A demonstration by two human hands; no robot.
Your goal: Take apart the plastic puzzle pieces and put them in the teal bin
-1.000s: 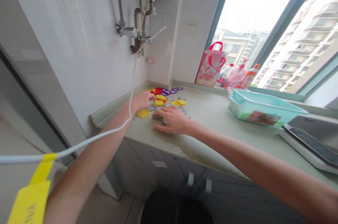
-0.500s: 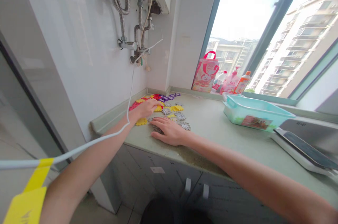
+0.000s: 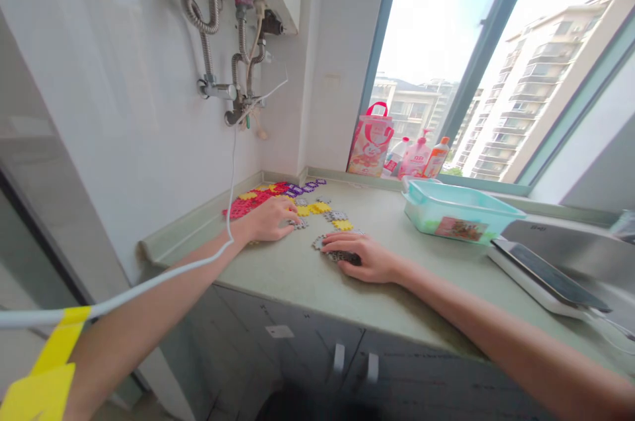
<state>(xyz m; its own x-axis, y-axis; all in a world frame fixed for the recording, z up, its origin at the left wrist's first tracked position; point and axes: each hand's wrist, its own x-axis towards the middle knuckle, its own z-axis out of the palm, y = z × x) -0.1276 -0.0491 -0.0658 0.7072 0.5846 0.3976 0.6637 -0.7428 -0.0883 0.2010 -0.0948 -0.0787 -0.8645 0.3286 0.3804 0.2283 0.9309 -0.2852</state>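
Observation:
Small interlocking plastic tiles lie on the pale green counter (image 3: 297,269) near the wall corner: red ones (image 3: 248,202), yellow ones (image 3: 317,208), purple ones (image 3: 302,187) and grey ones (image 3: 336,215). My left hand (image 3: 270,219) rests curled on the tiles beside a grey piece, fingers bent down onto them. My right hand (image 3: 360,255) lies flat, fingers together, covering a group of grey tiles (image 3: 325,243) a little nearer the counter's front edge.
A teal plastic tub (image 3: 459,212) stands to the right, with a flat white scale or cooktop (image 3: 543,279) beyond it. A pink bag (image 3: 370,143) and bottles (image 3: 421,156) stand on the window sill. Pipes (image 3: 218,63) hang on the wall; a white cable (image 3: 231,169) crosses my left arm.
My right hand slid grey tiles to the right and toward the counter's front. My left hand shifted slightly over the yellow and grey tiles. The camera view swung left and up.

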